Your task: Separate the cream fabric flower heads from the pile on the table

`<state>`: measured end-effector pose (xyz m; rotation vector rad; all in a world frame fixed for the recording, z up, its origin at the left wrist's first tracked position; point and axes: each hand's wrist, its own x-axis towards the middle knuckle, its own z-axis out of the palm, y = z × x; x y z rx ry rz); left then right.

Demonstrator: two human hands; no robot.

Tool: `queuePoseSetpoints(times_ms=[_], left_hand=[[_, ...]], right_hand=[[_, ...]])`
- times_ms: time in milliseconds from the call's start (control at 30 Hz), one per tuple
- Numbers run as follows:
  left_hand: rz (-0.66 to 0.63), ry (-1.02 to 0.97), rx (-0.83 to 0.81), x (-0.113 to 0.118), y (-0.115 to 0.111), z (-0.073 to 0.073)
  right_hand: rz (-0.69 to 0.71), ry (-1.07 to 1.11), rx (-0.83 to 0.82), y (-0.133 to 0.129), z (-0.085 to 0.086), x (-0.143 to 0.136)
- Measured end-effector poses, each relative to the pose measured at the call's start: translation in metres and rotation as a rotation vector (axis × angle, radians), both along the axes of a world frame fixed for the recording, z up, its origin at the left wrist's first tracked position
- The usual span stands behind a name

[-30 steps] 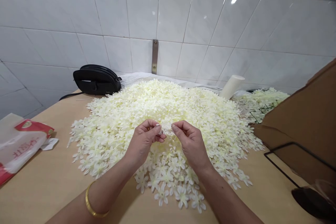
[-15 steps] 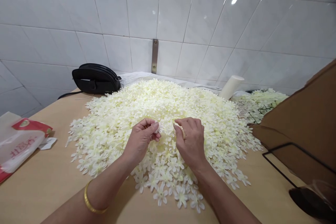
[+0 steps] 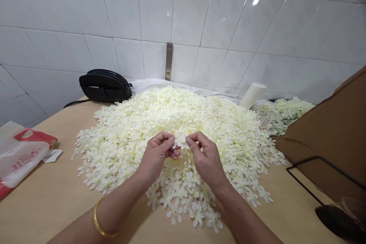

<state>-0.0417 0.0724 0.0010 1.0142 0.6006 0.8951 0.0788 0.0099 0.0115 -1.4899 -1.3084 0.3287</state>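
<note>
A wide heap of white and pale-yellow artificial flowers covers the middle of the table. Over its near part, my left hand pinches a small white artificial flower between thumb and forefinger. From the other side my right hand has its thumb and forefinger pressed together at the right edge of that flower. The fingertips partly hide the flower, and its pale colour blends with the heap behind.
A black bag lies at the back left, a red-and-white plastic bag at the left edge. Behind the heap leans a white roll. Brown cardboard and dark sunglasses are on the right. A tiled wall rises behind.
My right hand has moved left and its fingers have closed on the flower's edge. My left hand has shifted slightly right and down, still pinching the flower.
</note>
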Motion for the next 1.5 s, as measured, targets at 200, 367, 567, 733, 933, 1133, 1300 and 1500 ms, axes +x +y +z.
queuePoseSetpoints(times_ms=[200,367,567,733,933,1133,1300,1500], left_hand=[[0.101,0.011,-0.020,-0.001,0.005,-0.001],[0.067,0.022,0.049,0.000,0.001,0.000],[0.048,0.047,0.149,-0.001,-0.004,0.003],[0.003,0.013,0.053,-0.001,-0.002,0.002],[-0.080,0.047,0.078,-0.001,-0.002,0.001],[0.112,0.169,0.122,-0.001,0.001,0.001],[0.209,0.239,0.258,-0.003,0.006,0.001],[0.303,0.312,0.517,-0.011,0.003,0.008]], right_hand=[[-0.174,-0.342,0.027,0.005,-0.010,0.008],[-0.300,-0.604,0.105,0.003,-0.009,0.004],[0.028,-0.270,0.076,-0.002,0.001,-0.004],[0.065,-0.063,-0.024,0.000,0.001,-0.001],[0.016,-0.081,-0.006,0.002,-0.002,0.000],[-0.174,-0.360,0.140,0.004,-0.007,0.004],[-0.271,-0.509,0.118,0.008,-0.013,0.013],[-0.132,-0.786,0.103,0.009,-0.021,0.010]])
